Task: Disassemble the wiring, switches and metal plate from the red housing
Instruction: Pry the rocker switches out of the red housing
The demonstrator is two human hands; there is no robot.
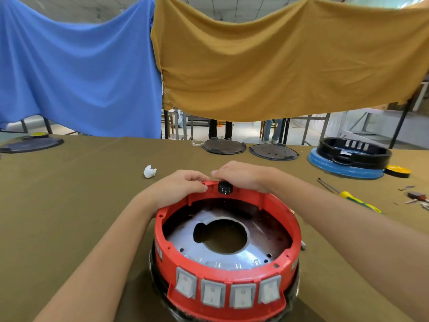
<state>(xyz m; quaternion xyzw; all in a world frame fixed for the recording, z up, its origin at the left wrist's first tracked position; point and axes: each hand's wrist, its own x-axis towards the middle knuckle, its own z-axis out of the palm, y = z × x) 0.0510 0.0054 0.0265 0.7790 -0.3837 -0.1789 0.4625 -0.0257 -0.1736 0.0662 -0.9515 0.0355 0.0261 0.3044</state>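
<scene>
The round red housing [282, 212] stands on the table in front of me, open side up. Inside it lies the shiny metal plate [209, 248] with a large centre hole. Several grey rocker switches [212, 296] line its near wall. A black socket part [225, 188] sits in the far rim. My left hand [183, 185] grips the far rim just left of that black part, fingers curled over the edge. My right hand [243, 176] grips the rim just right of it, fingers curled over the outside. No wiring shows.
A yellow-handled screwdriver [348, 196] lies to the right, with small loose parts [415, 197] beyond it. Far right stands a black-and-blue housing [348, 163]. Two dark round plates [224, 146] rest at the back, another [30, 144] far left. A white crumpled scrap [149, 171] lies nearby.
</scene>
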